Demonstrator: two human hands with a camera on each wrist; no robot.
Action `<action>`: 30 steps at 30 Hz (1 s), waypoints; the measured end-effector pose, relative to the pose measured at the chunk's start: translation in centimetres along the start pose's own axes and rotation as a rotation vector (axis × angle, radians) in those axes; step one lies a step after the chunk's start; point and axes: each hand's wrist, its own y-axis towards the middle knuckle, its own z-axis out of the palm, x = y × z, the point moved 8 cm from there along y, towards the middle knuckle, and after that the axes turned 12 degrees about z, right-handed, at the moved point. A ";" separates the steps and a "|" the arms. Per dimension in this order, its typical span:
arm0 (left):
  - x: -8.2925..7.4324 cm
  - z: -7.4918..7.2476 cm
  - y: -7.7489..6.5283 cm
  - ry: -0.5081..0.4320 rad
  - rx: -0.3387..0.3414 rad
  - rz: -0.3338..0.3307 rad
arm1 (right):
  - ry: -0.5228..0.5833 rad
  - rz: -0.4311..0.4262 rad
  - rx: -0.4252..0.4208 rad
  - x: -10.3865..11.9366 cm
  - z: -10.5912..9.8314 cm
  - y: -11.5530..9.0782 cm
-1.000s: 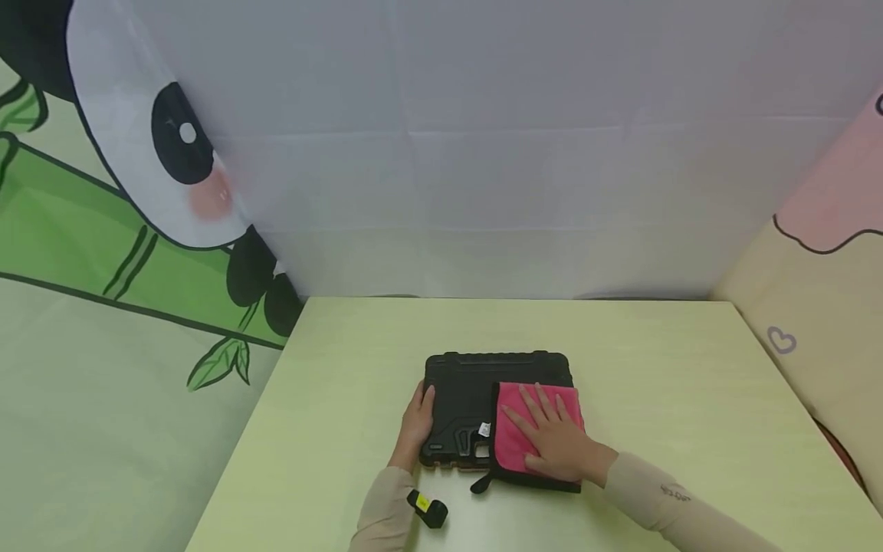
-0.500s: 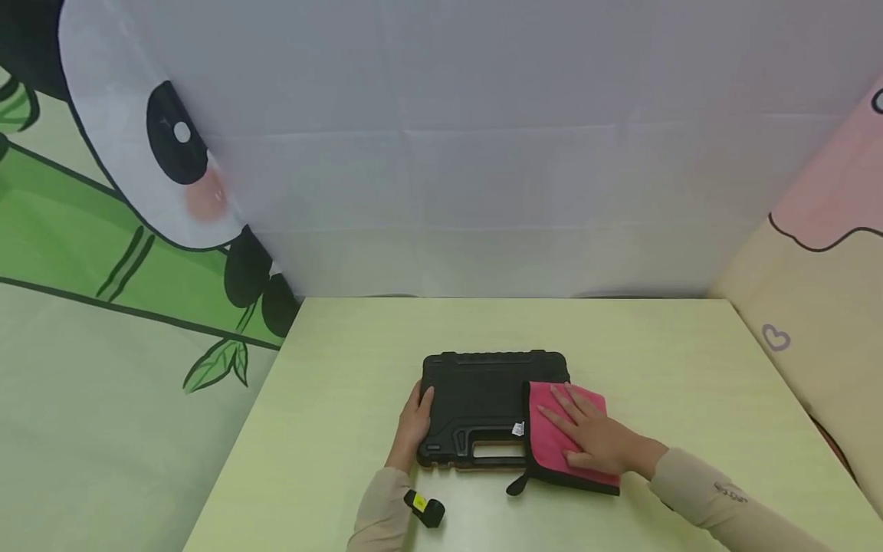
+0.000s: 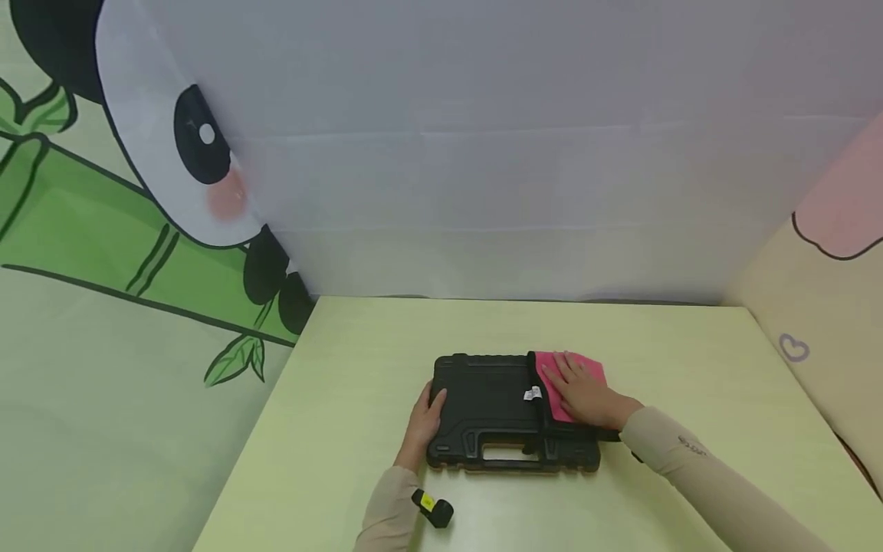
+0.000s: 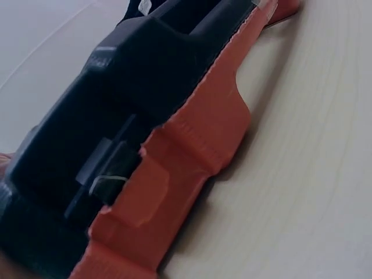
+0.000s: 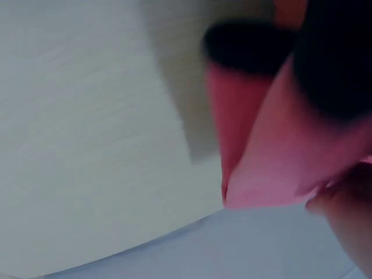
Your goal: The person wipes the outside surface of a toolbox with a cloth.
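One pale table (image 3: 331, 383), grey backdrop (image 3: 483, 176) behind; left hand (image 3: 421, 425) grips black case (image 3: 483, 395), right hand (image 3: 588, 399) spread on pink cloth (image 5: 279, 163).

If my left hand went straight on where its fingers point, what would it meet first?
Most likely the black carrying case: your left hand touches its left edge and angles slightly toward it. Depth there is hard to judge, though.

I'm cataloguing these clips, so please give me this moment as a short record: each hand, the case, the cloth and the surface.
left hand: grips the left edge of the black case
right hand: spread on the pink cloth
case: closed, lying flat, handle towards the person, orange underside
cloth: black-edged, over the case's right part, overhanging its right edge
surface: pale table
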 end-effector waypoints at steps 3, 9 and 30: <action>0.0 0.1 -0.2 -0.009 0.010 -0.006 | -0.026 0.029 -0.098 -0.2 -0.1 1.3; 0.0 0.2 -0.7 0.027 0.006 -0.007 | 0.092 0.032 -0.063 -1.1 0.0 2.5; -0.8 0.5 -3.2 0.064 0.031 0.029 | -0.086 0.293 0.096 9.8 2.8 5.9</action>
